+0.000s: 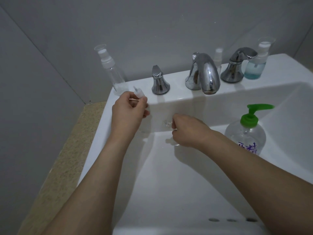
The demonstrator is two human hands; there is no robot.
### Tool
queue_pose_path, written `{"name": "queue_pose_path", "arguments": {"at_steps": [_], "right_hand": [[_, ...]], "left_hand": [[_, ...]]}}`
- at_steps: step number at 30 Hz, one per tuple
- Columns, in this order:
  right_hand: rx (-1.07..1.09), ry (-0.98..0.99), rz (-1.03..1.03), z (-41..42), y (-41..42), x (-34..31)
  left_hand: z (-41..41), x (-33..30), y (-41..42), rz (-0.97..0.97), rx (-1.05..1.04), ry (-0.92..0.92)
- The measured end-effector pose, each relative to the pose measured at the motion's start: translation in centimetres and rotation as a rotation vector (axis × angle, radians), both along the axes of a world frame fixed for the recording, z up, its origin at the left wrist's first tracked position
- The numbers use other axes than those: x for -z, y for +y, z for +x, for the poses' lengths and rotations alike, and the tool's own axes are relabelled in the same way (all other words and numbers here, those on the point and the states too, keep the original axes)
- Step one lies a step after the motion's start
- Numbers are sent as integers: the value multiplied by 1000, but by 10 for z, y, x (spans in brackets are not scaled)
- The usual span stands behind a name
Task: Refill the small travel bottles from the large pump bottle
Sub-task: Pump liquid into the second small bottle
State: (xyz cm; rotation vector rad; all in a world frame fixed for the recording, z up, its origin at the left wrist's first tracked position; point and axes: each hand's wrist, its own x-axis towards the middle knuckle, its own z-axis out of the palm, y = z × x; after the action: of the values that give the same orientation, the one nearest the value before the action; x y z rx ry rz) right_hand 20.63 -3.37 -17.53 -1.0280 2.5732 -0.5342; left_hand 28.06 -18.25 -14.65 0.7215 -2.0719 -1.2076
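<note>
Head view, bathroom sink [169, 192], white, with a ledge along the back.

Left hand [128, 112]: fingers curled, pinching a small clear pump cap [138, 93] above the ledge's left end.

Right hand [188, 131]: fingers curled round a small clear travel bottle [166, 124], held on its side inside the basin, open neck pointing left; most of the bottle is hidden by the hand.

Large pump bottle [245, 134]: clear, green pump, purple lettering, standing in the basin just right of the right forearm.

Ledge items, left to right: clear empty spray bottle [112, 72] at the left corner; left tap handle [160, 82]; chrome spout [203, 73]; small spray bottle [218, 56] behind the spout, partly hidden; right tap handle [237, 65]; pump bottle with blue liquid [255, 65].

Speckled counter [67, 150]: left of the sink.
</note>
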Motion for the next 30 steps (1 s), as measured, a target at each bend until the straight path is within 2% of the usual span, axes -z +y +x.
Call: {"name": "queue_pose_path", "arguments": {"at_steps": [10,17,23,30], "right_hand": [[-11,12,-21,-1,-2,5],[-41,-4,-9,3,-2,7],[-42,-24,-13,4,-1,4],[-13,-35,-19,1,0,5]], "left_hand": [[1,0,0,-64,-42,-114],[-2,6,7,31,-94,-58],[-18,0,7,-157,-137,-126],[-32,13,4,-191,-241,-164]]}}
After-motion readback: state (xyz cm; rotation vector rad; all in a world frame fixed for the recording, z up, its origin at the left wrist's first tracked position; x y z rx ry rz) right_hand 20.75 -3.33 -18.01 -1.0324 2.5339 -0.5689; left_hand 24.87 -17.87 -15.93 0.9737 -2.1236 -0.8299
